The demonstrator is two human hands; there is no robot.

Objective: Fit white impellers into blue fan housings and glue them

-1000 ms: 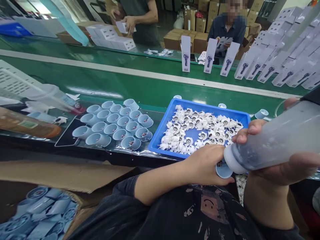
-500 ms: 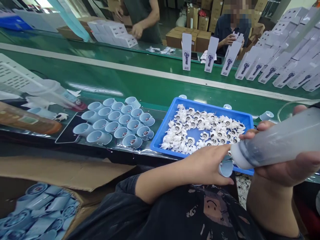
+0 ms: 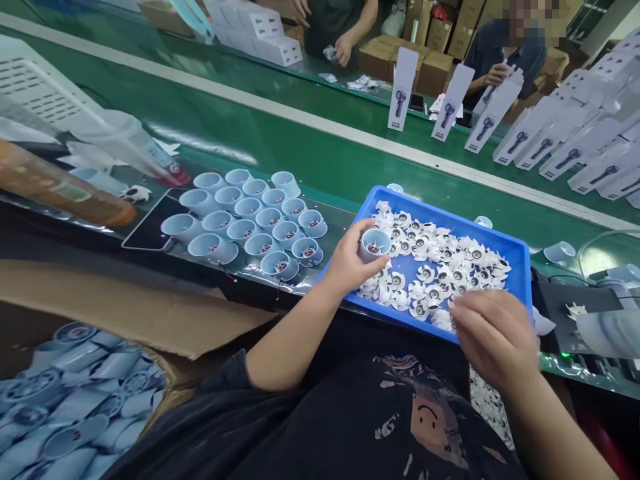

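Observation:
My left hand (image 3: 347, 260) is wrapped round a light blue plastic cup-shaped housing (image 3: 376, 244). Its open end faces up and small reddish parts show inside. This housing is above the left part of a blue tray (image 3: 520, 280), which holds many small white fan blades (image 3: 425, 272) with dark round hubs. Over the tray's front right edge, my right hand (image 3: 493, 333) is smeared by motion, fingers bent down close to the blades; whether it grips one cannot be seen. A translucent white bottle (image 3: 610, 332) lies at the right edge, apart from the hand.
Several blue housings (image 3: 243, 230) stand in rows left of the tray. A cardboard box (image 3: 200, 320) at lower left holds more housings (image 3: 75, 400). An orange-brown bottle (image 3: 65, 187) lies at left. Across the green bench, white printed boxes (image 3: 403, 90) stand near two people.
My right hand has let go of the translucent bottle and moved left to the tray. My left hand has carried the housing up and left, turning its opening upward. The view has shifted.

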